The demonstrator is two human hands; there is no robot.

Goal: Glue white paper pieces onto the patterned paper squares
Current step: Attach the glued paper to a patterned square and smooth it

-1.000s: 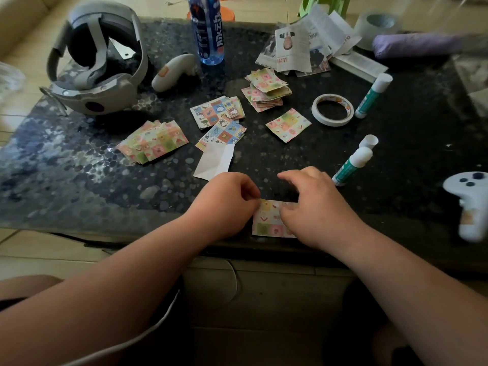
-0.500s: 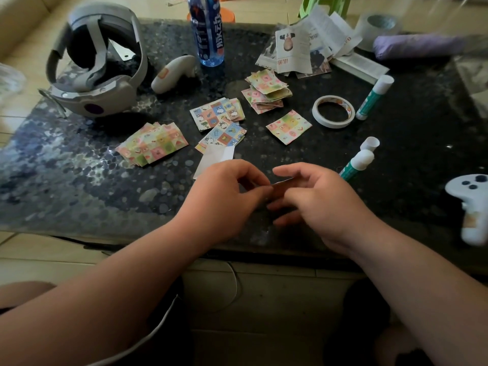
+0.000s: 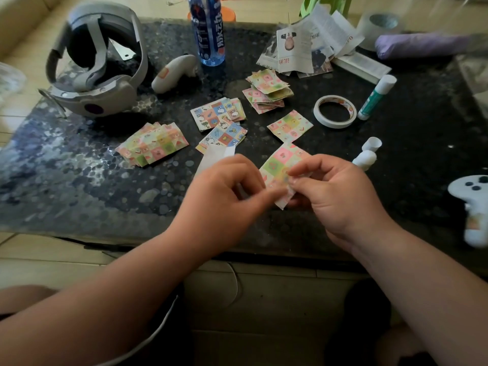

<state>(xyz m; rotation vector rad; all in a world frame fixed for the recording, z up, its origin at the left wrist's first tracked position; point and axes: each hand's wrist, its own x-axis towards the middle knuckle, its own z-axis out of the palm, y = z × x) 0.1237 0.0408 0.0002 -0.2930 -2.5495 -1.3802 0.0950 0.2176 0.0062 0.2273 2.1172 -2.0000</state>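
Note:
A pink-and-green patterned paper square [image 3: 280,165] is lifted off the table near the front edge. My right hand [image 3: 335,191] pinches its near edge and my left hand [image 3: 224,196] pinches its lower left corner. White paper pieces [image 3: 214,159] lie just behind my left hand, partly hidden by it. An open green glue stick [image 3: 365,158] lies behind my right hand, its loose cap [image 3: 371,143] beside it. More patterned squares lie in piles: pink-green ones [image 3: 153,145] at left, blue ones [image 3: 219,114] in the middle, another stack [image 3: 266,91] behind, and a single square [image 3: 289,125].
A dark speckled table [image 3: 79,186] holds a VR headset [image 3: 97,64], a controller [image 3: 174,73], a blue bottle [image 3: 208,30], a tape ring [image 3: 334,111], a capped glue stick [image 3: 376,97], printed paper scraps [image 3: 303,46] and another controller [image 3: 472,204] at the right edge.
The patterned square, pressed flat on the table a second ago, has been lifted by both hands and now tilts up, pattern facing me.

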